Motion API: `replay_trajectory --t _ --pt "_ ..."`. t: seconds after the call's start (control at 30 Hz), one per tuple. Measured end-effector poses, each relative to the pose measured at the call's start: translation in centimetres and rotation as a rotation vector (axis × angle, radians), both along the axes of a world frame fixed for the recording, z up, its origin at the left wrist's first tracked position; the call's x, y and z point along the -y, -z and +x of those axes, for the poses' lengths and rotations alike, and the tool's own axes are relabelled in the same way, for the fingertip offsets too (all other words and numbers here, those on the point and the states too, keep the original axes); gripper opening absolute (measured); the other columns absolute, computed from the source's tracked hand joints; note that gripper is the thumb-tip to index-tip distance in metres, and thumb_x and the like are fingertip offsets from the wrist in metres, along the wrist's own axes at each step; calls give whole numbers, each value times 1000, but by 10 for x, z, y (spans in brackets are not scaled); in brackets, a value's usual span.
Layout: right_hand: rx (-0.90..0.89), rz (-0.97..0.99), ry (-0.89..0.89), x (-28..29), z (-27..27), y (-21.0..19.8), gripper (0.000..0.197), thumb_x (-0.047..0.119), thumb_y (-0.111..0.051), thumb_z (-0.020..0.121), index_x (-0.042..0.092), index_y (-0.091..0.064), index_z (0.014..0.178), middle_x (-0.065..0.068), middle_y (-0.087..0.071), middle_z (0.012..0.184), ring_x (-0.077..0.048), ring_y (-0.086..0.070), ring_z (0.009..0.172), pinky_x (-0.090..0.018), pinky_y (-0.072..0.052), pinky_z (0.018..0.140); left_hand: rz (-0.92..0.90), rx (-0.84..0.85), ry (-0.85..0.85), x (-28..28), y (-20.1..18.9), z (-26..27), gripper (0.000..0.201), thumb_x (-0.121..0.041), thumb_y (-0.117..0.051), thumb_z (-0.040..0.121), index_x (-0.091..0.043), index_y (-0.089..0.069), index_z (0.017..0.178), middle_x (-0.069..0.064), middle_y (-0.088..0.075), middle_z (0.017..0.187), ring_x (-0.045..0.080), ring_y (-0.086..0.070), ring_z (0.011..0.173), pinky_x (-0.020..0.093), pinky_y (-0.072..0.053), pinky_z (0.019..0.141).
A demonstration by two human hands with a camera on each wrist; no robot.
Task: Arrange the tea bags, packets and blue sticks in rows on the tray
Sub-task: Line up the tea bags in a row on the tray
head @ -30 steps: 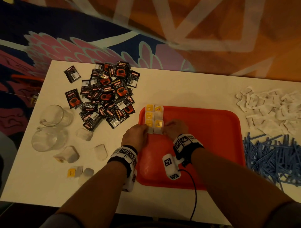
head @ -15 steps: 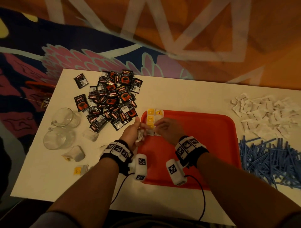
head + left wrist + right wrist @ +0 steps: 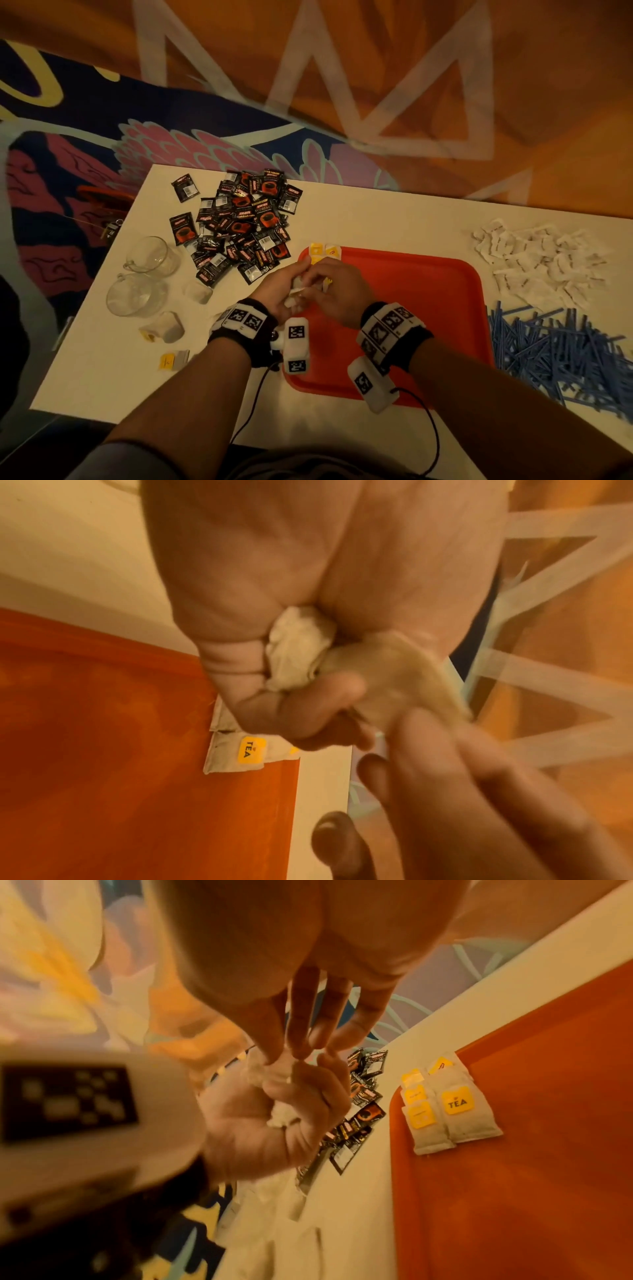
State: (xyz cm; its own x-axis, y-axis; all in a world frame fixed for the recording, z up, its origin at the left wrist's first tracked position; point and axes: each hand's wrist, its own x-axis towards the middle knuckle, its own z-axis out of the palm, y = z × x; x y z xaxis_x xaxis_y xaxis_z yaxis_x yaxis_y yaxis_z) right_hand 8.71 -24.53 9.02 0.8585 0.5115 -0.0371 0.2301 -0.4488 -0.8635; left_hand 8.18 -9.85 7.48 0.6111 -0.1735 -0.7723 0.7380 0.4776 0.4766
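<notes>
Seen from the head camera, a person's left hand and right hand are meeting over the near-left part of a red tray on a white table, both working at a pale tea bag held between them. Tea bags with yellow tags are lying in the tray's far-left corner; a heap of black packets is sitting just left of the tray, white packets are piled to its right, and blue sticks are lying in a heap right of the tray, nearer the person. Two glass cups and loose tea bags are resting farther left of the tray. From the left wrist, the left hand is curling its fingers round crumpled tea bags, while fingers of the right hand are taking hold of a bag's blurred edge above the tray. From the right wrist, the right hand is pinching the bag with its fingertips, and the left hand is gripping it; the rows of tagged bags are lying at the tray's edge.
</notes>
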Motion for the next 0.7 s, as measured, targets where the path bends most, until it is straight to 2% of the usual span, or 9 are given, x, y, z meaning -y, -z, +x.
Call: replay_trajectory --t 0.1,0.2,0.23,0.37,0.47,0.5,0.57,0.63,0.7 --pt "-126 169 88 5 3 -7 9 10 -70 85 16 -64 83 0 -67 86 -9 -62 80 -16 -47 74 18 4 -51 -5 8 -5 31 -35 -53 100 -12 -63 81 2 -53 51 7 -41 29 14 -30 29" --pt "-209 190 211 7 8 -10 19 12 -62 91 26 -54 81 9 -68 78 -7 -61 72 -33 -51 70 90 79 -41 -8 10 -10 15 -21 -50 102 -11 -61 99 6 -51 63 10 -38 39 15 -27 34" --pt "-226 186 247 8 9 -11 18 12 -61 92 25 -53 82 9 -68 73 -9 -60 67 -33 -51 67 140 105 -48 -10 13 -10 16 -19 -50 102 -9 -62 102 7 -53 68 10 -38 44 16 -27 35" --pt "-167 137 322 11 13 -16 12 14 -61 93 21 -54 86 9 -67 71 -21 -63 67 -12 -42 52 380 293 -71 -11 -4 -10 22 -18 -50 104 -7 -67 98 3 -56 73 8 -35 43 18 -25 36" --pt "-140 113 342 11 16 -16 7 17 -62 92 20 -57 88 11 -67 74 -20 -66 71 -16 -44 53 552 492 16 -7 -18 -7 13 -18 -62 97 -11 -72 95 -3 -53 61 8 -34 41 20 -28 42" --pt "-128 110 342 10 16 -16 5 17 -62 91 19 -58 89 12 -67 75 -19 -66 73 -19 -45 54 611 566 56 -5 -21 -6 8 -16 -66 94 -15 -74 93 -9 -58 60 6 -42 43 19 -35 44" --pt "-120 106 339 10 16 -16 5 19 -63 91 18 -58 92 12 -67 76 -17 -67 72 -22 -47 54 734 693 109 -1 -26 -4 10 -14 -71 90 -22 -74 86 -13 -69 72 1 -60 62 17 -48 61" --pt "-134 96 306 10 15 -15 8 16 -64 91 20 -59 94 13 -66 74 -10 -65 67 -16 -45 50 792 760 87 -1 -26 -1 13 -12 -72 89 -23 -73 82 -12 -70 78 0 -63 74 18 -50 71" --pt "-133 -9 228 13 16 -11 12 12 -67 87 22 -62 91 16 -60 71 2 -57 65 -11 -39 55 805 769 53 -2 -23 2 13 -10 -71 89 -20 -72 81 -12 -68 77 -3 -60 69 16 -47 66"
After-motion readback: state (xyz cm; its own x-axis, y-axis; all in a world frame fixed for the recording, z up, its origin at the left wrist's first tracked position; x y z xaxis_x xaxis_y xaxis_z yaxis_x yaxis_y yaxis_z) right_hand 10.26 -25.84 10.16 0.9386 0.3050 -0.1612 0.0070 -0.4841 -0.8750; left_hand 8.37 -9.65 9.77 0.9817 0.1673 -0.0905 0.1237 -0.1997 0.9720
